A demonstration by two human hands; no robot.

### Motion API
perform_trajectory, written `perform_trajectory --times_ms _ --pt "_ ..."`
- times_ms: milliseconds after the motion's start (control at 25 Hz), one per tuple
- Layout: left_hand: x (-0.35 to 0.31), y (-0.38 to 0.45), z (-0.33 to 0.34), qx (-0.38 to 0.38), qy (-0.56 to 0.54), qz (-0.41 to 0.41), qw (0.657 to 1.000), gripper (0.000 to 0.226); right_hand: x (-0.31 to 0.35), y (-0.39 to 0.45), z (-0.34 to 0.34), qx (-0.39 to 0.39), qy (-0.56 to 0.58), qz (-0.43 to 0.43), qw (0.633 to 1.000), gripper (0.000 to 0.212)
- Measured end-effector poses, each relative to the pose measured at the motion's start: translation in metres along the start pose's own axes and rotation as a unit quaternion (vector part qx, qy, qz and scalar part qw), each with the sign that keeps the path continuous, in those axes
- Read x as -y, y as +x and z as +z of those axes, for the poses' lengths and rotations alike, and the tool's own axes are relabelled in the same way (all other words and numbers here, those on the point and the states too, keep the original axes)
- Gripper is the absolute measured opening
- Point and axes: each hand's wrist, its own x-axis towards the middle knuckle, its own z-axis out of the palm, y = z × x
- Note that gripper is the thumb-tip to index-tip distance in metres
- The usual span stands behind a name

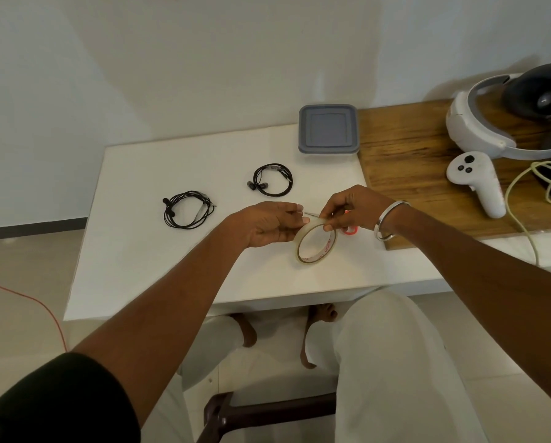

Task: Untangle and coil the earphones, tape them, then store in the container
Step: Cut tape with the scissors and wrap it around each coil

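Two black earphones lie coiled on the white table [159, 270]: one coil [187, 208] at the left, the other [272, 180] further back. Both hands meet over the table's middle around a roll of clear tape [315, 245]. My left hand [267, 225] pinches the roll's upper edge and a short pulled strip between thumb and fingertips. My right hand [354, 206] grips small red-handled scissors [350, 231], whose thin blade points at the left fingertips, and its fingers also touch the roll. The closed grey-lidded container [328, 129] stands at the back.
A wooden board [411, 161] covers the table's right side. On it are a white headset [478, 123], a white controller [478, 183] and a pale cable [520, 199]. A red wire [44, 308] runs across the floor at the left. My legs and a dark stool [267, 414] are below.
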Motion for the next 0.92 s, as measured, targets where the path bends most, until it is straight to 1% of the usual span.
perform_trajectory --times_ms 200,400,560,640,720,800,920 --pt "0.001 0.001 0.001 -0.006 0.009 0.005 1.000 0.052 -0.001 -0.003 -0.002 0.004 0.022 0.007 1.000 0.018" --pt "-0.001 0.002 -0.002 -0.026 0.023 0.049 0.998 0.059 -0.003 -0.003 -0.001 -0.008 0.034 -0.007 0.999 0.021" --pt "-0.003 0.001 -0.006 -0.061 -0.019 0.112 0.992 0.052 -0.004 0.002 0.003 -0.039 0.016 -0.038 0.998 0.024" --pt "-0.003 0.003 -0.009 -0.090 -0.010 0.147 0.985 0.044 -0.007 0.003 0.007 -0.056 0.004 -0.053 0.997 0.025" --pt "-0.001 0.004 -0.012 -0.115 0.009 0.165 0.979 0.040 -0.011 0.004 0.012 -0.052 -0.034 -0.080 0.995 0.027" --pt "0.003 0.004 -0.014 -0.127 0.027 0.180 0.975 0.038 -0.015 0.004 0.018 -0.028 -0.112 -0.098 0.988 0.027" --pt "0.010 0.004 -0.018 -0.138 0.067 0.193 0.969 0.038 -0.024 0.006 0.024 0.014 -0.221 -0.090 0.971 0.022"
